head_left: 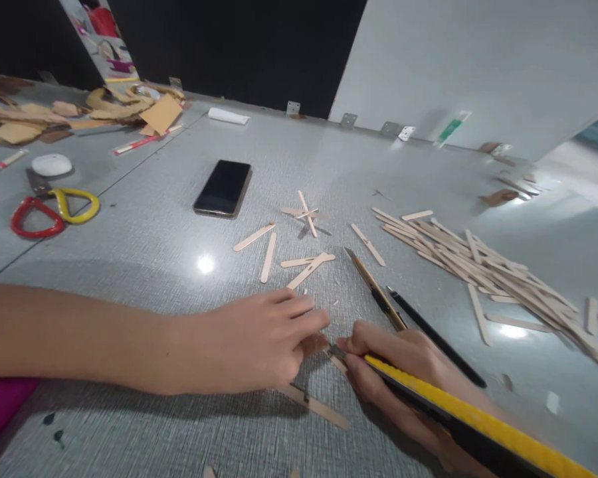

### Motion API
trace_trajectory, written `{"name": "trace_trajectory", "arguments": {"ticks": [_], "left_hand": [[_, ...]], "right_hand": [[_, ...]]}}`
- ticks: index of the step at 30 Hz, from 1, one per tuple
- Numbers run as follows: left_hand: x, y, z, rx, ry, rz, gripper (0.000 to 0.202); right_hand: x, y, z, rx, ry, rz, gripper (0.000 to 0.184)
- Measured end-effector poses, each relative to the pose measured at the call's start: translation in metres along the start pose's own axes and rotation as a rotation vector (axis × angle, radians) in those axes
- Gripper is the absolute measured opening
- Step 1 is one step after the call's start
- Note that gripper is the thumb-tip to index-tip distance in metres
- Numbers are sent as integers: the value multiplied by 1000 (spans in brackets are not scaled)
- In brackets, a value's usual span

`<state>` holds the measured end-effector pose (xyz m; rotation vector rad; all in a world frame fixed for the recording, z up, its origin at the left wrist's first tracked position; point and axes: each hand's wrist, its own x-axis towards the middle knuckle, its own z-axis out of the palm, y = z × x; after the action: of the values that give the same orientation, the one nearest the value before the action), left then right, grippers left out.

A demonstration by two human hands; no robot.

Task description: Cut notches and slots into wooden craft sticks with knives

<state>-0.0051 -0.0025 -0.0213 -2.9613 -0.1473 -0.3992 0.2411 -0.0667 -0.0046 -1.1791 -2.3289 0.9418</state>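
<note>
My right hand (408,372) grips a yellow-and-black box cutter (448,408), its blade end pointing left toward my other hand. Between the two hands shows a short length of wooden craft stick (337,363); the fingers of my left hand (274,332) are bent and pinched on its far end, which they hide. The cutter's tip meets the stick close to my left fingertips. Another craft stick (323,406) with a dark mark lies on the table below my left hand. Several loose sticks (306,265) lie just beyond my hands, near a small star of crossed sticks (307,214).
A gold cutter (379,292) and a black pen-like tool (438,338) lie beyond my right hand. To the right spreads a pile of craft sticks (488,269). Farther off are a phone (223,188), scissors (54,209), a white mouse (52,164) and torn cardboard (119,103).
</note>
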Motion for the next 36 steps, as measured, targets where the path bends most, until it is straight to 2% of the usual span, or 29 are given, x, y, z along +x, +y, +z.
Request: {"name": "trace_trajectory", "arguments": {"ticks": [6,11,13,16,18,22,25,27,30,33,36], "left_hand": [[0,0,-1,18,-16,10,12],[0,-2,-1,-2,6,6,13],[0,-3,-1,-2,16,8,13],[-1,-2,-2,-29,-5,-3,9],[-2,1,-1,-85,-13,-32,17],[-1,7,2,-372,93,-208,10],[3,3,-1,-691,66,-356,14],[6,-4,-4,-767,50,-393,7],[9,-17,-9,-684,0,-293,27],[8,-23,-10,-592,-68,-169,42],[7,-24,-9,-599,-78,-159,41]], "right_hand": [[1,2,-3,-1,-2,15,28],[-3,4,-2,121,-50,104,28],[-7,3,0,211,29,185,30],[-10,-3,3,459,233,414,32],[-10,-8,5,531,357,522,31],[-9,-12,9,370,423,457,30],[-13,-11,9,238,449,377,28],[-16,-10,7,222,442,353,32],[-17,-12,4,278,376,379,42],[-15,-16,5,359,345,402,33],[-15,-17,9,328,311,329,25]]}}
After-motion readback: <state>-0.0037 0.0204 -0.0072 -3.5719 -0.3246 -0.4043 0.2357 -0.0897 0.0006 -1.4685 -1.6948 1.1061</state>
